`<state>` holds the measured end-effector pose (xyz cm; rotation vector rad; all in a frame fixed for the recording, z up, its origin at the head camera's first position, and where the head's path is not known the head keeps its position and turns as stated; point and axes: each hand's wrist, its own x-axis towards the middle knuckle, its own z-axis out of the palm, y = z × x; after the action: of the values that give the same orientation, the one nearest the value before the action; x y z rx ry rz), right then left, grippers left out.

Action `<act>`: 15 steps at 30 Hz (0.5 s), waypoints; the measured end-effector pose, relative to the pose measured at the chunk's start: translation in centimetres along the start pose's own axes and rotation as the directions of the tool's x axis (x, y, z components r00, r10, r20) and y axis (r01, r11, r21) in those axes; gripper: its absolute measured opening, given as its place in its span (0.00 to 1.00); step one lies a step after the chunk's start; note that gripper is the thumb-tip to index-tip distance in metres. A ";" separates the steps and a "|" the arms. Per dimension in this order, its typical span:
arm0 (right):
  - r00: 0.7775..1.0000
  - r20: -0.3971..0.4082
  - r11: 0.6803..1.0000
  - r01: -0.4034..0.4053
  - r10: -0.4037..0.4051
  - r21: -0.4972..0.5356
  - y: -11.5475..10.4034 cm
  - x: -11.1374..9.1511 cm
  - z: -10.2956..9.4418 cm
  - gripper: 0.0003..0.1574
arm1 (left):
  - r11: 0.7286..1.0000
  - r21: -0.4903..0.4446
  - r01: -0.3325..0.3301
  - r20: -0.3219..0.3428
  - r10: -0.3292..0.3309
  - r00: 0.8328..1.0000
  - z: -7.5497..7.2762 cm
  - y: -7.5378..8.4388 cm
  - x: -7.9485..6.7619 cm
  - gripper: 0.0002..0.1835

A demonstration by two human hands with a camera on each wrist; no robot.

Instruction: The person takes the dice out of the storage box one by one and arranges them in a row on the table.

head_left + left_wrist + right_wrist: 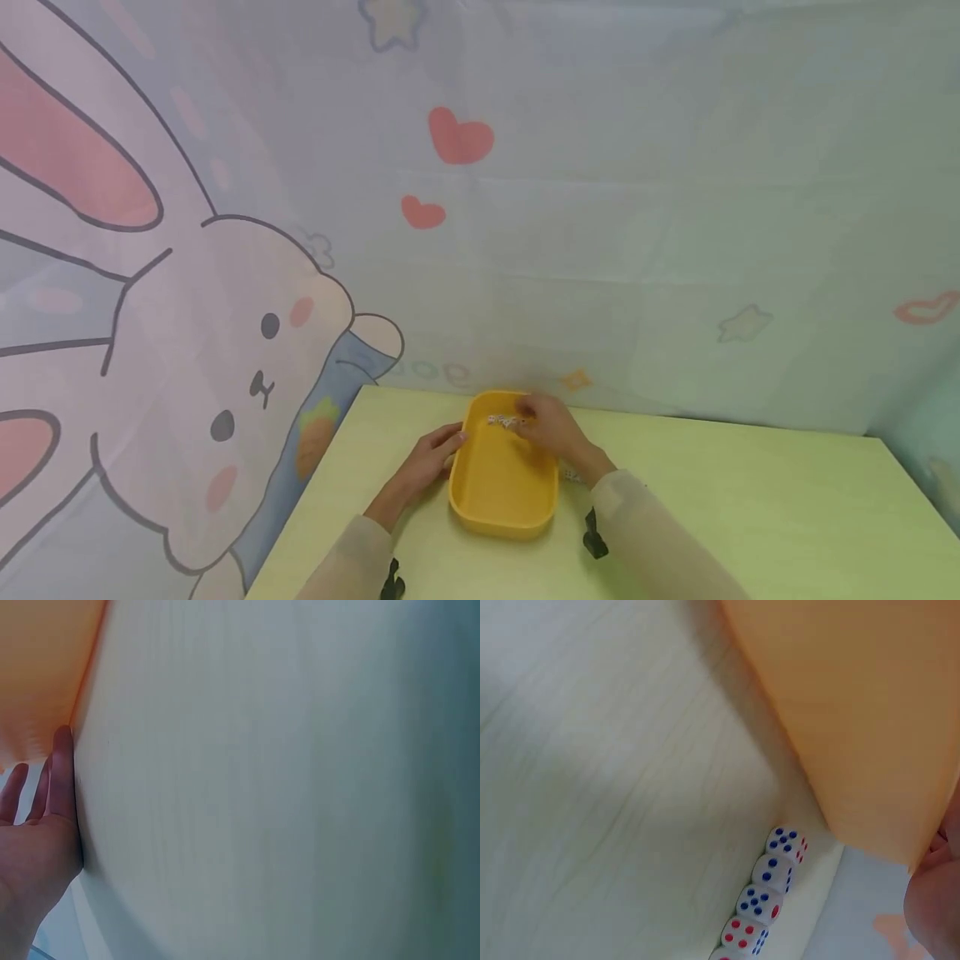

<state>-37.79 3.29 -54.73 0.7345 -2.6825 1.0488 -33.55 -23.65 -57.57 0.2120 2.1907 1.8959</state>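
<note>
A yellow tray with raised walls stands on the table. Several small white dice lie inside it, toward its far end. My left hand rests against the tray's left wall; in the left wrist view its fingers are extended and touch the wall. My right hand reaches over the right rim into the far end, its bent fingers at the dice; whether they pinch a die is hidden. Outside the tray's right wall, a row of white dice with red and blue dots lies on the table.
The pale yellow-green table extends to the right of the tray. A printed cloth backdrop with a rabbit and hearts hangs behind the table's far edge. Black straps hang by both sleeves.
</note>
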 end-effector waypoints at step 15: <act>0.997 0.082 0.962 0.019 0.004 -0.273 -0.2 0.7 0.9 0.14 | 1.000 -0.025 -0.001 0.031 0.002 1.000 -0.3 -0.2 -0.1 0.32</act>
<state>-38.25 2.28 -55.01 0.7462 -2.8108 0.6375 -33.52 -23.95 -57.70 0.2374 2.1463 1.9060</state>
